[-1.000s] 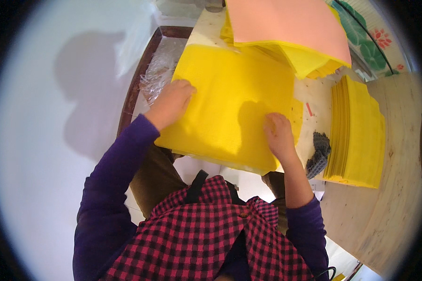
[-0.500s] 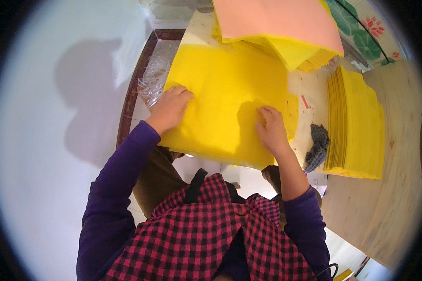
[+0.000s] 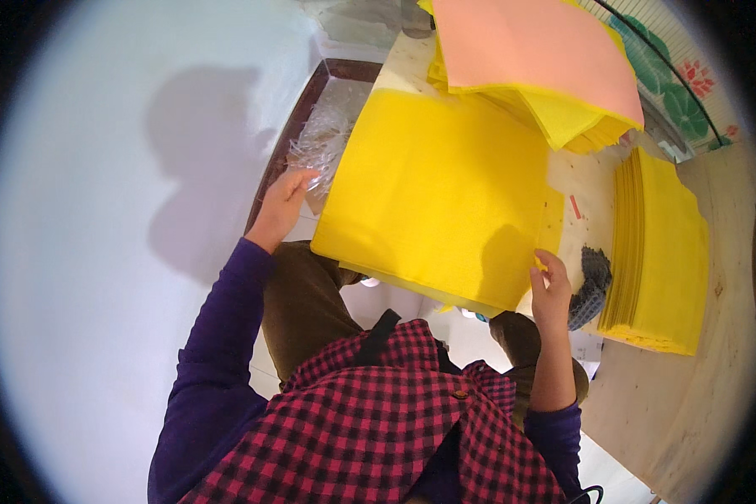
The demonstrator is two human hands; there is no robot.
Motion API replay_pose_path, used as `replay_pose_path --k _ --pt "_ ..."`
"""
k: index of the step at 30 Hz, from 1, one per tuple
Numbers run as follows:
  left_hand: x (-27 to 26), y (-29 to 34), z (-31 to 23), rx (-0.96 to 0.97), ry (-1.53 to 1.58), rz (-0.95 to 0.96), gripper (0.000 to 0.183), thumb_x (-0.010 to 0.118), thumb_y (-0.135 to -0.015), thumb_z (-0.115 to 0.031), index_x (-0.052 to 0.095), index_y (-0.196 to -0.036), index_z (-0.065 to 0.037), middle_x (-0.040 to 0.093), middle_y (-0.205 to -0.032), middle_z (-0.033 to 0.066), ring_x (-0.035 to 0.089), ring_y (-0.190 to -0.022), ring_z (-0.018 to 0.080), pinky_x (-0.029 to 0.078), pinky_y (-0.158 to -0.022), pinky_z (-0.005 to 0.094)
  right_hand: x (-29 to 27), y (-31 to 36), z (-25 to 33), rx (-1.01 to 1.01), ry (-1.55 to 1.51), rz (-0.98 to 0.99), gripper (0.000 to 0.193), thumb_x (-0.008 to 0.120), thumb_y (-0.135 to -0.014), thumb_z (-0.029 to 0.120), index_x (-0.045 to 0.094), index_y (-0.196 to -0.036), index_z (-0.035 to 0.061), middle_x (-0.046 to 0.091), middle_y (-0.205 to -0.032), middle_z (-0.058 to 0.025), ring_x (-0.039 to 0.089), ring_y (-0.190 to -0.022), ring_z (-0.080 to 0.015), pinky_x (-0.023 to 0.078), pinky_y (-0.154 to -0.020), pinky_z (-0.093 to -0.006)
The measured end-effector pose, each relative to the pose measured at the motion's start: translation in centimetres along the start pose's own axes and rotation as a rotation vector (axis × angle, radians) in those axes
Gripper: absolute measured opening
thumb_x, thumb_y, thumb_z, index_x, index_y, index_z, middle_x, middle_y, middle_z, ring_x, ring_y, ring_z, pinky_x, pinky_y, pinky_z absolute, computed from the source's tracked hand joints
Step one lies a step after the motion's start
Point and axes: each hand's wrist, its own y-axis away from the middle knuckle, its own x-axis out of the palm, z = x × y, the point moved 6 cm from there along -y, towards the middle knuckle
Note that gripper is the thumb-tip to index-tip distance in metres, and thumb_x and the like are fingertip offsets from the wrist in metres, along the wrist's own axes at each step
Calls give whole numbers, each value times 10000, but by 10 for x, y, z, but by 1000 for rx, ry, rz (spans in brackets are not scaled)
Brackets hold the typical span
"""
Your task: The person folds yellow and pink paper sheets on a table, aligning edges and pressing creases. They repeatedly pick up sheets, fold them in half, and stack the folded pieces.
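Observation:
A large yellow cloth-like sheet (image 3: pixel 437 193) lies flat before me on the table, its near edge overhanging. Beneath it, another yellow layer shows along the near and right edges. My left hand (image 3: pixel 281 210) is off the sheet's left side, fingers loosely stretched and holding nothing, beside clear crinkled plastic (image 3: pixel 323 130). At the sheet's right edge, near its front corner, is my right hand (image 3: pixel 552 290). Its thumb and fingers are apart; whether the fingertips touch the edge is hard to tell.
Behind the sheet lies a heap of yellow sheets topped by a pink sheet (image 3: pixel 538 46). A folded yellow stack (image 3: pixel 659 252) stands at the right, beside a dark grey cloth (image 3: pixel 592 286). A small red strip (image 3: pixel 575 207) lies on the table. A white wall (image 3: pixel 101 294) rises at left.
Both hands have come off the top of the yellow sheet: the left moved out past its left edge, the right to its right edge. The whole view has shifted slightly.

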Motion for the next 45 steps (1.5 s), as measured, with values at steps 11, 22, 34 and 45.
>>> replay_pose_path --k 11,22,34,45 --pt "36 29 4 -85 49 55 335 456 -964 -88 536 -1284 -26 605 -1226 174 570 -1145 286 415 -980 341 2 48 -35 257 -292 -149 242 562 -917 61 615 -1142 -15 646 -1059 -65 583 -980 -138 443 -893 -262" --pt "40 28 -2 -144 75 -5 351 577 -907 -70 557 -1249 6 663 -1087 139 630 -969 197 486 -826 299 3 19 -18 73 -171 -199 169 633 -846 49 661 -1006 2 635 -962 -102 607 -751 -167 503 -668 -292" --pt "38 29 -22 131 -199 -2 367 664 -801 -50 635 -1166 -63 522 -1341 153 466 -1254 319 352 -1071 389 9 6 -6 -128 140 -13 199 688 -716 9 662 -912 24 585 -925 -163 570 -923 -353 477 -811 -403" --pt "42 29 -20 198 -217 28 301 678 -783 -39 664 -1084 -43 547 -1301 162 487 -1225 337 368 -1061 385 11 -2 -10 -205 146 -1 122 696 -756 -5 666 -874 10 577 -889 -116 611 -778 -257 509 -684 -306"
